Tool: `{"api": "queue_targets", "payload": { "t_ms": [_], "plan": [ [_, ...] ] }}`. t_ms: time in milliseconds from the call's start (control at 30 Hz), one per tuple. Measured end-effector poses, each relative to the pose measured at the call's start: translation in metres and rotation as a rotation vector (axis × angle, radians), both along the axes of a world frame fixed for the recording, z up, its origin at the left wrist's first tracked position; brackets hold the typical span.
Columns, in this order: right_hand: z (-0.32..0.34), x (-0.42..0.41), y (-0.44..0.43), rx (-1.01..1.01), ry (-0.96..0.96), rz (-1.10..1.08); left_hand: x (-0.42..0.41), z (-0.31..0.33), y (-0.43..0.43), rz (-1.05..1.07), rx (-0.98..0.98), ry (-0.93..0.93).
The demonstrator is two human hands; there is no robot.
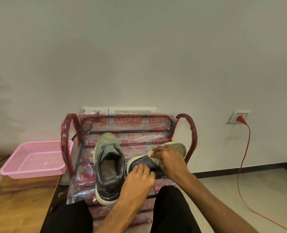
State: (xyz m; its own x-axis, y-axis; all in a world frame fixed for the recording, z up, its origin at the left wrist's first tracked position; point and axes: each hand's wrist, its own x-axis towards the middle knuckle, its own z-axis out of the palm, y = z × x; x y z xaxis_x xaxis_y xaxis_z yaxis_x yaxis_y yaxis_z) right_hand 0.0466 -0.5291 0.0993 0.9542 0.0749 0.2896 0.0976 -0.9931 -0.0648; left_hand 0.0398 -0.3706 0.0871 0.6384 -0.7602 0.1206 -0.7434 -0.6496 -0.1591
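Two grey-green sneakers sit on a plastic-wrapped red metal shoe rack [191, 130]. The left sneaker [108, 165] stands upright with its opening facing me. The right sneaker [176, 149] lies tilted on its side across the rack. My left hand [140, 178] grips that sneaker at its dark heel end. My right hand [169, 161] holds a white cloth with dark stitching [152, 151] bunched against the sneaker's upper. Much of the right sneaker is hidden under both hands.
A pink mesh basket [33, 158] stands on a wooden table [18, 199] at the left. A red cable [242, 162] runs from a wall socket [238, 117] down across the floor at the right. My dark-trousered knees flank the rack.
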Motion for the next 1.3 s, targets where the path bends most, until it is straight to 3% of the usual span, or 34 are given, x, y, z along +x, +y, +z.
{"api": "queue_targets", "payload": {
  "t_ms": [133,300,433,533,633,833,1000,1200,1300],
  "plan": [
    [-0.004,-0.008,0.007,0.037,-0.005,0.063,-0.003,-0.001,0.002,-0.02,-0.027,0.015],
    [-0.003,-0.006,-0.012,-0.155,0.048,-0.057,-0.001,0.0,0.0,-0.013,-0.033,0.034],
    [0.002,0.0,-0.016,-0.037,0.018,-0.156,-0.003,-0.004,-0.001,-0.014,0.004,0.036],
    [-0.001,0.0,0.002,0.088,-0.002,-0.072,-0.004,-0.003,-0.005,-0.005,-0.021,0.048],
    [-0.004,-0.004,0.013,0.063,-0.003,0.044,-0.004,-0.004,-0.003,-0.005,-0.011,0.015],
    [0.003,-0.001,-0.01,-0.015,0.045,-0.15,-0.005,-0.007,-0.001,-0.034,-0.013,-0.042],
    [-0.003,-0.019,0.01,0.104,0.034,-0.028,-0.004,-0.005,-0.004,-0.029,-0.019,-0.029],
    [0.004,-0.014,0.003,-0.059,0.085,-0.12,-0.004,0.001,-0.002,-0.013,0.01,-0.014],
    [0.007,-0.009,0.013,-0.011,0.06,-0.12,-0.003,0.0,-0.004,-0.008,-0.007,0.005]
  ]
}}
